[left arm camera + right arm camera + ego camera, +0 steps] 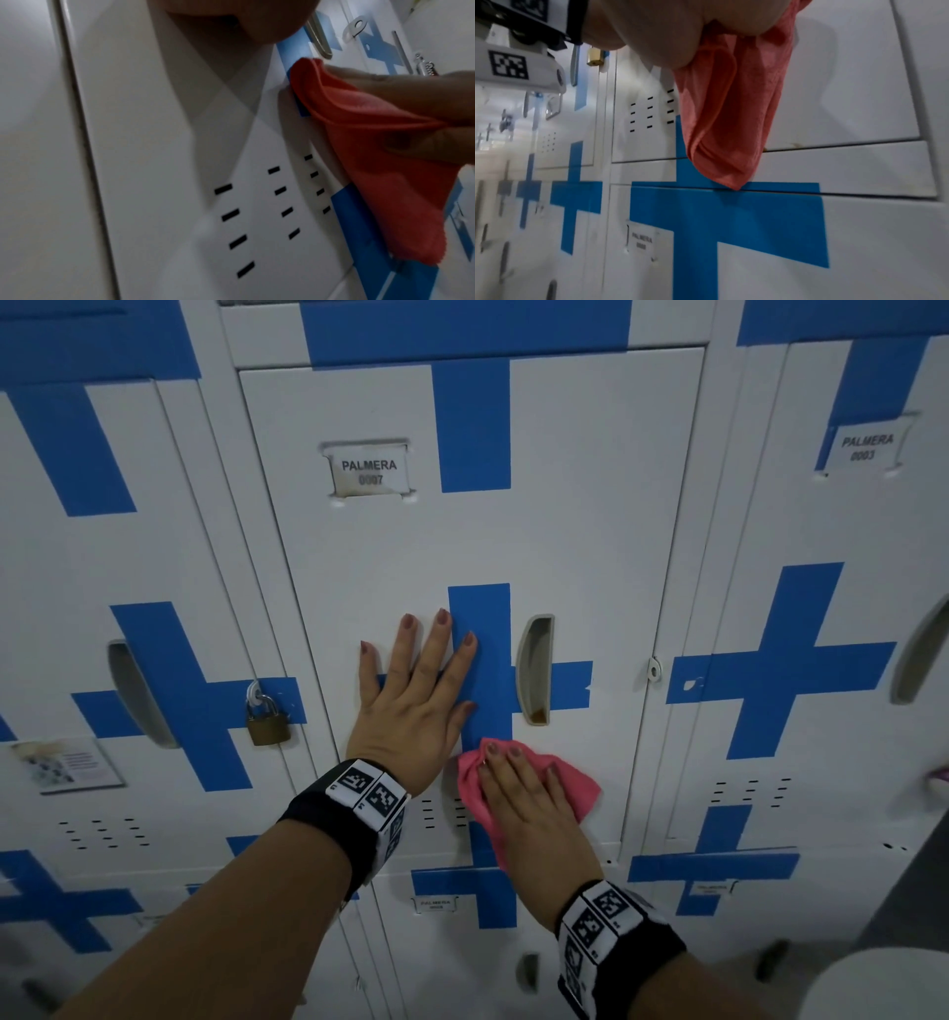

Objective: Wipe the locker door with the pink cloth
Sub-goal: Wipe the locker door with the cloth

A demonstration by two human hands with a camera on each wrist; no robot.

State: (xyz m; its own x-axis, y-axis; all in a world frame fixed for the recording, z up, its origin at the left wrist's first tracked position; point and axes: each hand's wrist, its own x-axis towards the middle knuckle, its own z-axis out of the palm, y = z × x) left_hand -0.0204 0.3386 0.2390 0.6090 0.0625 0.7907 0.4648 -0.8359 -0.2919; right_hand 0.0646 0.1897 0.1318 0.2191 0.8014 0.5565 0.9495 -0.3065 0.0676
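The locker door (pixel 590 546) is white with blue cross tape, a "PALMERA 0007" label (pixel 367 472) and a recessed handle (pixel 534 670). My left hand (pixel 413 695) lies flat on the door left of the handle, fingers spread and straight. Just below and to the right, my right hand (pixel 529 798) presses the pink cloth (pixel 577 788) against the door's lower part. In the left wrist view a fold of the cloth (pixel 372 154) sits pinched between that hand's fingers (pixel 424 95) and thumb. The cloth's tail (pixel 731 121) hangs down past the door's bottom edge.
The locker to the left carries a brass padlock (pixel 267 724) and a paper sticker (pixel 64 765). Vent slots (pixel 441 814) sit left of the cloth. A bare hasp (pixel 653 669) sticks out right of the handle. More lockers stand to the right and below; a white rounded object (pixel 883 983) is bottom right.
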